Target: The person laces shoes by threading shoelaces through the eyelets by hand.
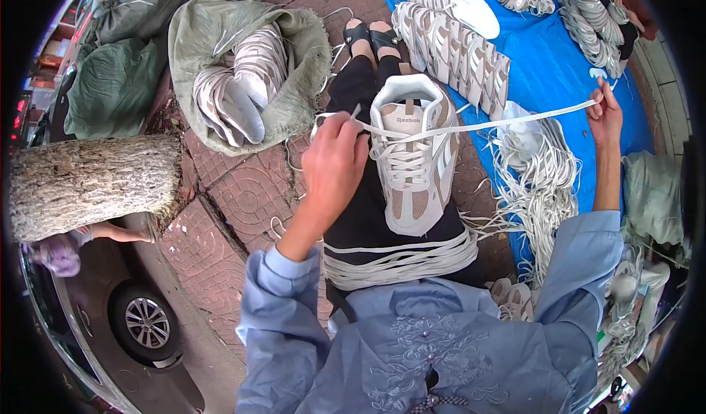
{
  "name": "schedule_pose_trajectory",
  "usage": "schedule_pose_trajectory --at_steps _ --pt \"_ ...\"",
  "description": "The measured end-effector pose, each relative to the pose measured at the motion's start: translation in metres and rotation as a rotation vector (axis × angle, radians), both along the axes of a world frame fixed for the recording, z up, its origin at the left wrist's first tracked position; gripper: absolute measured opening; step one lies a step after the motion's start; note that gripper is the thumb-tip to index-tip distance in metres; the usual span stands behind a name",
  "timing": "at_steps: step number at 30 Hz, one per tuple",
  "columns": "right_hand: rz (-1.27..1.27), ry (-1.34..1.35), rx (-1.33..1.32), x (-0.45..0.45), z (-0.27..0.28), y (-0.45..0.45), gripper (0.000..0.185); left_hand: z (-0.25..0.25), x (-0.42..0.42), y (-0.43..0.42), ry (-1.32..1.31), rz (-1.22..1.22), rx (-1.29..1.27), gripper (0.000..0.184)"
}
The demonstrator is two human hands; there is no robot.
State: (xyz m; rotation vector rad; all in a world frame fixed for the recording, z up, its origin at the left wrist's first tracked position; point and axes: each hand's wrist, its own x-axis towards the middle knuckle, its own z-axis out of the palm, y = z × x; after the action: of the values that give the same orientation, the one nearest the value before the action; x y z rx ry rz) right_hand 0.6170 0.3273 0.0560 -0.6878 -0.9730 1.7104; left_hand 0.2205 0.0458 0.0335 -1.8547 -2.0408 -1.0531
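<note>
On my lap rests a beige and white sneaker [409, 186], its toe toward me and a white shoelace [515, 120] threaded through its eyelets. My left hand [334, 168] is closed on one end of the lace, beside the shoe's collar. Far out to the right, my right hand [604, 116] pinches the other part of the lace, which is stretched nearly straight across the shoe. A bundle of white laces [401, 265] lies across my thighs, just below the toe.
A blue tarp [529, 61] holds rows of stacked shoe uppers [460, 54] and a heap of loose laces [540, 179]. An open sack [298, 112] of uppers stands at the left. Beyond are a tree trunk [95, 186] and a parked car [95, 282].
</note>
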Motion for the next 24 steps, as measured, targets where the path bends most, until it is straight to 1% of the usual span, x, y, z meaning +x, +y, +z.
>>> schedule_pose_trajectory --at_steps 1,3,4,5,7,8,11,12,13,15,16,17,19,20,21,23,24 --pt "0.011 -0.001 -0.007 0.001 -0.002 -0.001 0.025 0.0 0.006 -0.007 -0.001 -0.004 -0.005 0.014" --pt "0.012 -0.012 -0.011 -0.001 -0.004 -0.002 0.025 0.0 0.018 -0.021 0.133 -0.046 -0.006 0.023" --pt "0.017 -0.018 -0.009 -0.004 -0.005 -0.001 0.025 -0.004 0.024 -0.024 0.213 -0.039 -0.04 0.023" --pt "0.019 -0.015 -0.011 -0.006 -0.007 -0.002 0.025 -0.011 0.027 -0.024 0.216 -0.037 -0.042 0.023" --pt "0.005 -0.016 -0.027 -0.009 -0.008 -0.005 0.025 -0.027 0.031 -0.022 0.259 0.088 -0.162 0.024" --pt "0.001 -0.015 -0.025 -0.01 -0.008 -0.007 0.025 -0.034 0.026 -0.018 0.276 0.094 -0.13 0.02" --pt "0.038 -0.047 0.01 -0.01 -0.01 -0.009 0.025 -0.042 0.023 -0.014 0.245 0.016 -0.168 0.019" --pt "0.039 -0.04 0.005 -0.01 -0.011 -0.009 0.025 -0.037 0.019 -0.011 0.186 -0.036 -0.085 0.012" --pt "0.038 -0.034 -0.002 -0.008 -0.012 -0.009 0.025 -0.032 0.018 -0.01 0.187 -0.04 -0.085 0.012" --pt "0.018 -0.036 -0.015 -0.006 -0.013 -0.01 0.025 -0.022 0.014 -0.01 -0.545 -0.106 -0.149 0.007" --pt "0.004 -0.034 -0.025 -0.007 -0.014 -0.009 0.025 -0.028 0.008 -0.008 -0.774 -0.177 -0.151 0.003" --pt "0.007 -0.03 -0.024 -0.008 -0.016 -0.009 0.025 -0.027 0.004 -0.008 -0.771 -0.174 -0.149 0.003" --pt "-0.038 -0.029 -0.07 -0.01 -0.016 -0.011 0.025 -0.018 -0.001 -0.006 -1.553 -0.284 -0.431 0.004" --pt "-0.041 -0.028 -0.069 -0.01 -0.017 -0.011 0.025 -0.016 0.001 -0.004 -1.678 -0.287 -0.416 0.004" --pt "-0.032 -0.047 -0.059 -0.011 -0.018 -0.013 0.025 -0.017 0.0 -0.003 -1.679 -0.29 -0.419 0.004" --pt "-0.024 -0.068 -0.052 -0.01 -0.018 -0.015 0.025 -0.017 -0.001 -0.004 -1.793 -0.273 -0.407 0.006" --pt "-0.031 -0.071 -0.057 -0.01 -0.018 -0.015 0.025 -0.018 -0.001 -0.004 -1.794 -0.273 -0.407 0.006"
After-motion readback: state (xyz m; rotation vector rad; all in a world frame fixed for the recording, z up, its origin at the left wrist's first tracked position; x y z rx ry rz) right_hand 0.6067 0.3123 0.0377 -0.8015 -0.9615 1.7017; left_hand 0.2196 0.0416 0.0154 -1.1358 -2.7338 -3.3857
